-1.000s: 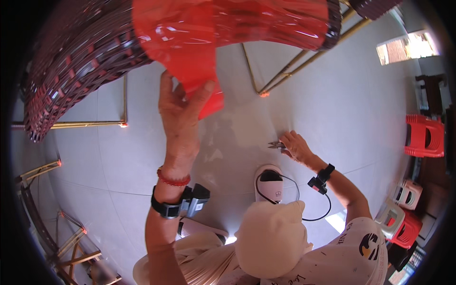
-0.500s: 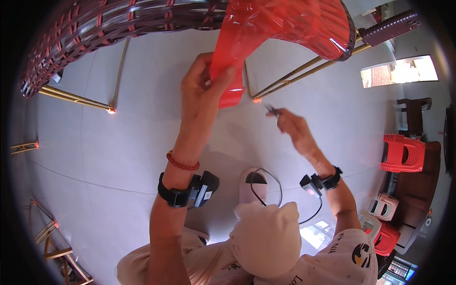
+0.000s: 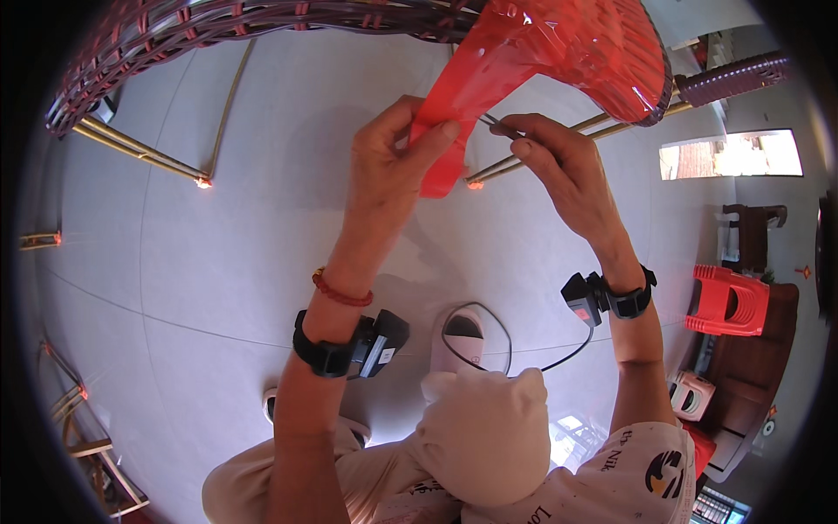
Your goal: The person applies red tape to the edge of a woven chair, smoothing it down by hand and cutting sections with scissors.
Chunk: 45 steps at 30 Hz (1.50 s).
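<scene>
A wide strip of shiny red plastic tape (image 3: 478,83) hangs from the red-wrapped end of a dark woven wicker piece (image 3: 262,26). My left hand (image 3: 393,157) pinches the strip between thumb and fingers, with a loose end dangling below. At the strip's right edge, my right hand (image 3: 563,166) grips a slim dark pointed tool (image 3: 502,127), its thin tips directed at the tape. Whether the tips touch the tape, I cannot tell. Fingers partly hide this tool, so its exact kind is unclear.
Thin gold metal legs (image 3: 144,155) support the wicker piece above a pale tiled floor (image 3: 218,279). Over on the right are red plastic stools (image 3: 731,299), a pink stool (image 3: 691,396) and dark wooden furniture (image 3: 759,349). A black cable (image 3: 572,356) runs from the right wrist device.
My right hand has moved up and inward, bringing the pointed tool to the tape's right edge. My left hand keeps its pinch on the tape. The whole view has shifted slightly.
</scene>
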Each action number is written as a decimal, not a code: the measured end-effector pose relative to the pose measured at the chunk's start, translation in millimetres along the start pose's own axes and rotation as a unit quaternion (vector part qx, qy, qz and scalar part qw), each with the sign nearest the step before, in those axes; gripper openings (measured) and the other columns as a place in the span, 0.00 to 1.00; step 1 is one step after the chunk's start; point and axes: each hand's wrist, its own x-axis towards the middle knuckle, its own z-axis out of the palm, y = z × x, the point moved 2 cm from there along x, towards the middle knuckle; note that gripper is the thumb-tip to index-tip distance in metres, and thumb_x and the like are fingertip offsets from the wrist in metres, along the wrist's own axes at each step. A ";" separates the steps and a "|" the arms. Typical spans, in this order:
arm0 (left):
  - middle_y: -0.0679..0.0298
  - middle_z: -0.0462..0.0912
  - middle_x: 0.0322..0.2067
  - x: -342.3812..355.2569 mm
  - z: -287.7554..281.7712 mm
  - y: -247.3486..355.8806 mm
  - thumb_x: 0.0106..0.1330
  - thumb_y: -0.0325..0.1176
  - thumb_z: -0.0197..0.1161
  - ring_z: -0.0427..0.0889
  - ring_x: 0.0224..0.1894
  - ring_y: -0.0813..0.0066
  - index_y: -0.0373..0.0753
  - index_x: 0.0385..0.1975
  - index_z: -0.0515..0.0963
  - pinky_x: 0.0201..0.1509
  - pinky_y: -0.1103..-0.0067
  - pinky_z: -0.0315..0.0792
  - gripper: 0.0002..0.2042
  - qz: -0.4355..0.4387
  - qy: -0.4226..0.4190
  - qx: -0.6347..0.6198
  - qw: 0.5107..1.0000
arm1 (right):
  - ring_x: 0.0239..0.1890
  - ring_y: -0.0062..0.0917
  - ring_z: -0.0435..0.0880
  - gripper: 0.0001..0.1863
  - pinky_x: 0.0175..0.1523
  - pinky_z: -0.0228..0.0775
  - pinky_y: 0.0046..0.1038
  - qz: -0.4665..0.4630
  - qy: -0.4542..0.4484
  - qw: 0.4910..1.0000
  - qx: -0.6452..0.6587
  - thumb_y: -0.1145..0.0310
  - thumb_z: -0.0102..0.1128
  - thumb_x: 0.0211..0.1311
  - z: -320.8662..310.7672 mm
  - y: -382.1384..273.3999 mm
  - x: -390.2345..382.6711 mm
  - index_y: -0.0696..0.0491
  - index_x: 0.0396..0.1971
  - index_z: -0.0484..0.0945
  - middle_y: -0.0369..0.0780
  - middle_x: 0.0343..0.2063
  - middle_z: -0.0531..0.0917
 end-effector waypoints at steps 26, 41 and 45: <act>0.65 0.80 0.34 1.5 -1.9 0.6 0.62 0.31 0.59 0.80 0.33 0.81 0.34 0.41 0.74 0.32 0.80 0.80 0.11 -0.016 -0.018 0.020 0.999 | 0.23 0.16 0.71 0.13 0.28 0.64 0.19 -0.008 -0.017 0.999 0.045 0.65 0.60 0.57 6.1 -7.3 16.8 0.61 0.35 0.79 0.37 0.23 0.79; 0.65 0.80 0.33 1.8 -3.0 2.3 0.62 0.32 0.60 0.80 0.32 0.80 0.34 0.41 0.75 0.32 0.81 0.80 0.11 -0.002 -0.017 0.025 1.000 | 0.22 0.14 0.70 0.12 0.27 0.61 0.19 -0.011 -0.002 0.998 0.068 0.67 0.61 0.56 9.8 -4.0 11.8 0.61 0.34 0.80 0.36 0.21 0.77; 0.65 0.80 0.33 2.4 -3.0 1.8 0.62 0.32 0.60 0.81 0.32 0.80 0.34 0.41 0.75 0.32 0.81 0.80 0.11 -0.005 -0.016 0.031 0.999 | 0.20 0.14 0.67 0.11 0.25 0.59 0.19 -0.017 0.019 0.998 0.066 0.67 0.62 0.56 8.2 -2.7 11.0 0.60 0.33 0.81 0.35 0.19 0.76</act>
